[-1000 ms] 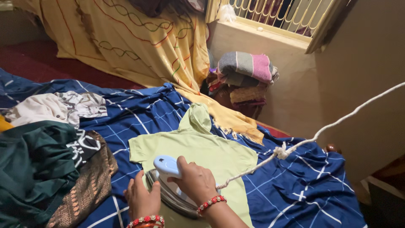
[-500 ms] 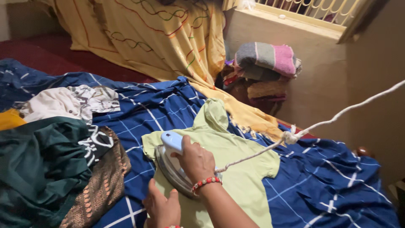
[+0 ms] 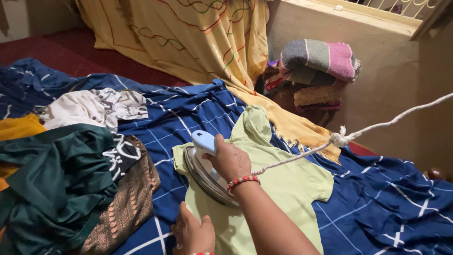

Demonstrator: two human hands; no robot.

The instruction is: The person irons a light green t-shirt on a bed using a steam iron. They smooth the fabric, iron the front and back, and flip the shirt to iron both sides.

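Note:
A small light green hooded shirt [image 3: 288, 182] lies flat on a blue checked sheet [image 3: 377, 208]. My right hand [image 3: 230, 159] grips the pale blue handle of a metal iron [image 3: 204, 166], which rests on the shirt's left shoulder and sleeve. A white braided cord [image 3: 377, 128] with a knot runs from the iron up to the right. My left hand [image 3: 193, 233] presses flat on the shirt's lower left edge, fingers spread, just below the iron. Red bead bangles circle my right wrist.
A heap of clothes lies at the left: dark green cloth [image 3: 52, 179], a brown patterned piece [image 3: 125, 208], a white printed garment [image 3: 89, 107]. Yellow embroidered fabric [image 3: 188, 38] hangs at the back. Folded striped blankets [image 3: 318, 59] are stacked by the wall under a window grille.
The iron slid up the shirt toward its left shoulder under my right hand. My left hand dropped lower, from beside the iron to the shirt's lower edge. The view shifted.

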